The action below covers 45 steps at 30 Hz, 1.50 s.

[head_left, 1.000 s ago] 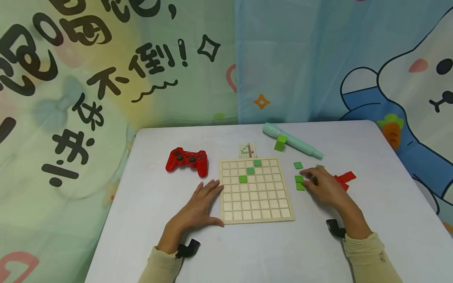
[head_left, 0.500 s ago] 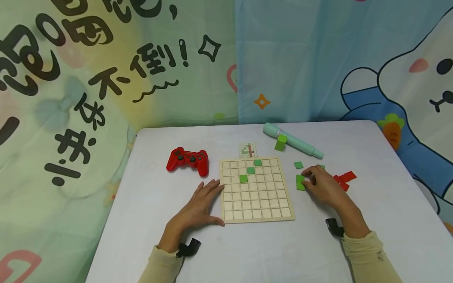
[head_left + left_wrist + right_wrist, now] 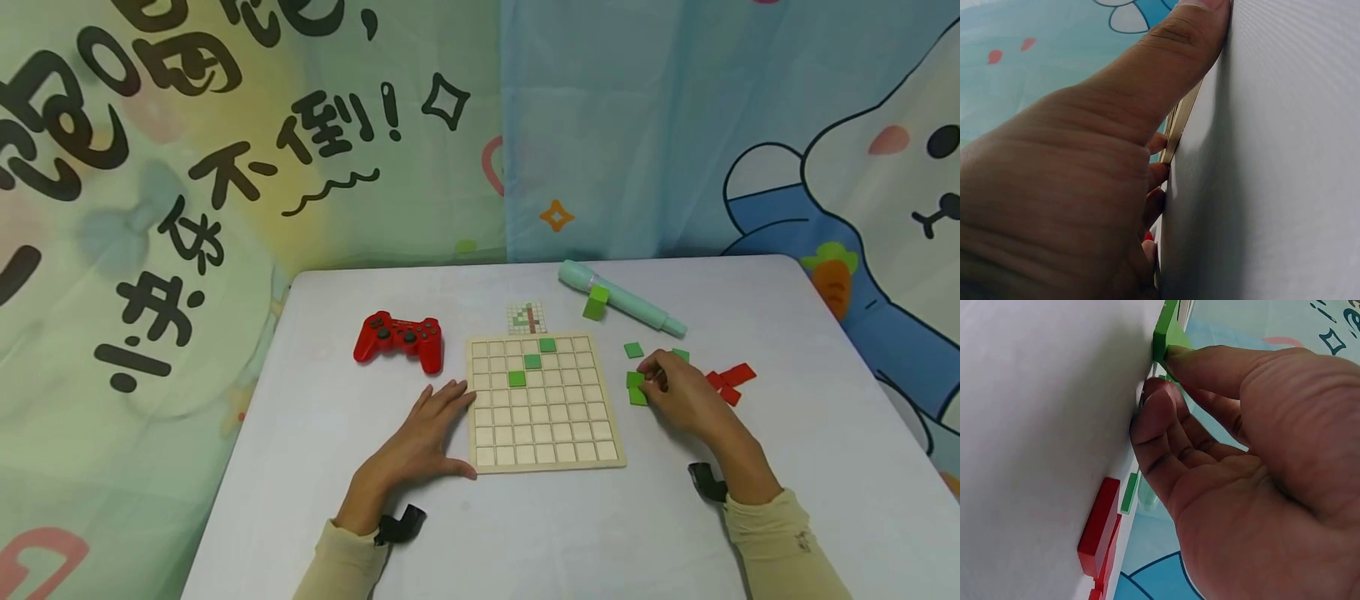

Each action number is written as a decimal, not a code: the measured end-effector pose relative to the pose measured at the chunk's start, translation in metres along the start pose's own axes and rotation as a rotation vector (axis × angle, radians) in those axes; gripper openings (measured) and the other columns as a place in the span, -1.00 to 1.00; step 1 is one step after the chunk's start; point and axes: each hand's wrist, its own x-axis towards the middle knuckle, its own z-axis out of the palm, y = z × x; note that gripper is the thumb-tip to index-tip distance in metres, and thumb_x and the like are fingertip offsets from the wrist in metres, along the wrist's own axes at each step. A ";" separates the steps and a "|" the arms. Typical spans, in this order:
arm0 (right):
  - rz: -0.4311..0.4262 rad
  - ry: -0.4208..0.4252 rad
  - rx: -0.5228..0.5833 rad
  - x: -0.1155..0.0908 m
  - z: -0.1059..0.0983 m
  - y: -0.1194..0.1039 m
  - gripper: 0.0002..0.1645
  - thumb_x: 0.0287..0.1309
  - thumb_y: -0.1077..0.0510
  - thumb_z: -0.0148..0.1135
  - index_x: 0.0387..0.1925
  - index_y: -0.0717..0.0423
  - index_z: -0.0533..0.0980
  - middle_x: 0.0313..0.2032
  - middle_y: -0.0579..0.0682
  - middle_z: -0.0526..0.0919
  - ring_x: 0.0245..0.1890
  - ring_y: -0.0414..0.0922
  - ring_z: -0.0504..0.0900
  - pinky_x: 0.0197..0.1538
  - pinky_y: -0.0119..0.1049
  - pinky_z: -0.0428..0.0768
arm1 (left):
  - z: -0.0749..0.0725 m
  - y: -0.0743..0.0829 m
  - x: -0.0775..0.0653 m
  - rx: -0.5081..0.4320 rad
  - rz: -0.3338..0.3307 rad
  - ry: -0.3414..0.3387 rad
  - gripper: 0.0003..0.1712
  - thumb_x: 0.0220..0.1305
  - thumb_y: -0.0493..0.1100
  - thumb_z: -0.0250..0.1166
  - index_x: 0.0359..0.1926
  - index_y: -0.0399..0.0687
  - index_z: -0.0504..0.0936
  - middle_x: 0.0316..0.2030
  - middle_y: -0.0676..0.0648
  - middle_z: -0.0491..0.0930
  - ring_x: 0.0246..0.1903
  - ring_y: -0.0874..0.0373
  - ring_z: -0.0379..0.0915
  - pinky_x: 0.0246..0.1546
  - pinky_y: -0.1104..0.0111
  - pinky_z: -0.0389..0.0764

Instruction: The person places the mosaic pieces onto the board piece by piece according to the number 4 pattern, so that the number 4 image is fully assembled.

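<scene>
A square wooden grid board point(image 3: 543, 408) lies mid-table with three green tiles in a diagonal in its upper rows. My left hand point(image 3: 423, 437) rests spread along its left side, fingertips at the edge and thumb by the near corner. To the right of the board, my right hand point(image 3: 686, 400) pinches a green tile point(image 3: 635, 380) between thumb and forefinger, just beyond another green tile point(image 3: 637, 397). The right wrist view has the thumb pressed on this green tile point(image 3: 1165, 334), while the forefinger is mostly hidden behind it.
Red pieces point(image 3: 738, 375) lie beyond the right hand, and loose green tiles point(image 3: 633, 350) lie near it. A green cube point(image 3: 596, 302) leans by a mint pen-shaped object point(image 3: 637, 304). A red game controller point(image 3: 397, 340) sits left; a small pattern card point(image 3: 525, 317) touches the board's far side.
The right thumb and forefinger have closed in on a green tile, which has shifted slightly against its neighbour. The left hand and the board have stayed put.
</scene>
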 end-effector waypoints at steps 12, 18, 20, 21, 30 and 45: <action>0.021 -0.058 -0.007 -0.016 -0.006 -0.006 -0.56 0.33 0.19 0.44 0.14 0.26 0.53 -0.08 0.16 0.67 -0.14 0.00 0.60 -0.09 -0.17 0.71 | -0.001 0.001 -0.001 0.005 0.007 0.008 0.40 -0.09 0.25 0.73 0.67 0.02 0.18 0.69 -0.08 0.13 0.72 -0.02 -0.05 0.80 0.00 -0.16; -0.018 -0.058 -0.005 -0.021 -0.006 -0.007 -0.50 0.27 0.21 0.49 0.18 0.24 0.55 -0.03 0.15 0.65 -0.12 -0.03 0.59 -0.06 -0.18 0.70 | -0.002 -0.002 -0.002 0.012 -0.001 0.014 0.41 -0.10 0.25 0.73 0.68 0.02 0.18 0.69 -0.07 0.12 0.72 -0.01 -0.06 0.80 0.02 -0.18; -0.022 -0.050 -0.015 -0.021 -0.004 -0.006 -0.51 0.27 0.22 0.49 0.16 0.26 0.54 -0.04 0.16 0.64 -0.12 -0.02 0.58 -0.07 -0.18 0.71 | -0.002 -0.002 -0.002 0.007 0.002 0.012 0.40 -0.09 0.25 0.73 0.68 0.02 0.18 0.69 -0.08 0.12 0.72 -0.02 -0.06 0.80 0.01 -0.19; -0.023 -0.046 -0.021 -0.020 -0.004 -0.006 -0.53 0.27 0.23 0.48 0.15 0.27 0.54 -0.06 0.16 0.63 -0.13 -0.02 0.58 -0.08 -0.19 0.70 | -0.002 -0.002 -0.002 0.003 0.004 0.011 0.40 -0.09 0.25 0.73 0.68 0.01 0.18 0.69 -0.09 0.13 0.72 -0.03 -0.06 0.80 0.01 -0.19; -0.009 -0.041 -0.045 -0.019 -0.001 -0.004 -0.55 0.28 0.22 0.48 0.11 0.31 0.55 -0.15 0.13 0.58 -0.17 -0.02 0.53 -0.14 -0.23 0.66 | -0.001 -0.001 -0.003 0.008 0.010 0.016 0.39 -0.08 0.24 0.73 0.67 -0.01 0.19 0.68 -0.10 0.14 0.71 -0.04 -0.03 0.79 -0.03 -0.14; -0.164 -0.096 0.001 -0.005 -0.010 -0.065 -0.65 0.35 0.20 0.43 0.07 0.25 0.56 -0.12 0.09 0.66 -0.16 -0.10 0.61 -0.14 -0.30 0.68 | -0.001 0.000 -0.001 0.002 0.018 0.009 0.38 -0.06 0.26 0.72 0.67 -0.01 0.19 0.69 -0.09 0.13 0.72 -0.03 -0.06 0.79 -0.04 -0.13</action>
